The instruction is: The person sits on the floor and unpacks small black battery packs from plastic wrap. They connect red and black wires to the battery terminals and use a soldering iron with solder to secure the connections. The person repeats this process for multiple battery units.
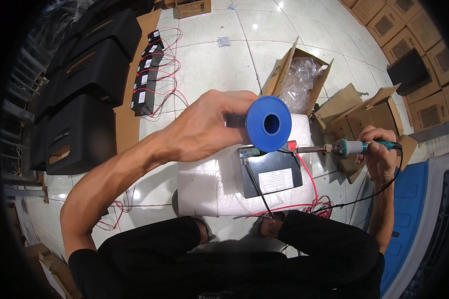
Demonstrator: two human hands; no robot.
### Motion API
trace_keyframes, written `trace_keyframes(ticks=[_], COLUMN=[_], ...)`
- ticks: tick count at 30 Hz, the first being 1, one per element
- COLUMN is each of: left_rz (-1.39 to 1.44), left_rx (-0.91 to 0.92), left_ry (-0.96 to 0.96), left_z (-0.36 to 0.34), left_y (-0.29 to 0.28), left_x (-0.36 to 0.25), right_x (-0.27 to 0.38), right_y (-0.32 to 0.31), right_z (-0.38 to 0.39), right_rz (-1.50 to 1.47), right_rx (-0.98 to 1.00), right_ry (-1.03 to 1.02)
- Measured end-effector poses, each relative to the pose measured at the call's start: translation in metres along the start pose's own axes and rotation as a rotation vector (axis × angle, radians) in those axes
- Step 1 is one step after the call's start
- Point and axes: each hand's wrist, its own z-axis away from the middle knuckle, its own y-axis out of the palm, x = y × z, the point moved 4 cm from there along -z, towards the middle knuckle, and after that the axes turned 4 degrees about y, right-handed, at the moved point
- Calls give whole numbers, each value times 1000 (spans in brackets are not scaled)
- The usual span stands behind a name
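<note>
My left hand (204,127) is closed around a blue solder spool (257,122), its round flange turned up over the far edge of a black battery (272,163). In my right hand (379,152) is a soldering iron (353,147) with a teal and white handle. The iron points left, its tip by the battery's red terminal (292,145); whether they touch I cannot tell. A red wire (308,174) runs from that terminal, and a black wire (257,187) from the battery's left side. The battery lies on a white foam block (199,182). Part of its far edge is hidden behind the spool.
Several wired black batteries (144,79) stand in a row at far left, beside large black cases (90,72). An open carton (277,72) with clear plastic stands beyond the foam. Stacked cartons (426,30) line the right. The iron's cord (391,182) loops below my right hand.
</note>
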Motion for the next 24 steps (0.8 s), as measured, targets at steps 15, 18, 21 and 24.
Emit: trace_keyframes(ticks=[15, 18, 21, 24], left_rz=[13, -1, -16, -25], left_rx=[-23, -26, -8, -18], left_ry=[44, 67, 99, 124], left_z=[2, 4, 6, 5], left_y=[2, 2, 2, 3], left_x=[0, -3, -5, -5], right_x=[0, 0, 1, 1], right_y=[-3, -4, -4, -4], right_z=[-2, -2, -3, -3], right_rz=[19, 34, 48, 48], right_rx=[-8, -4, 3, 2], right_ry=[-5, -3, -6, -4])
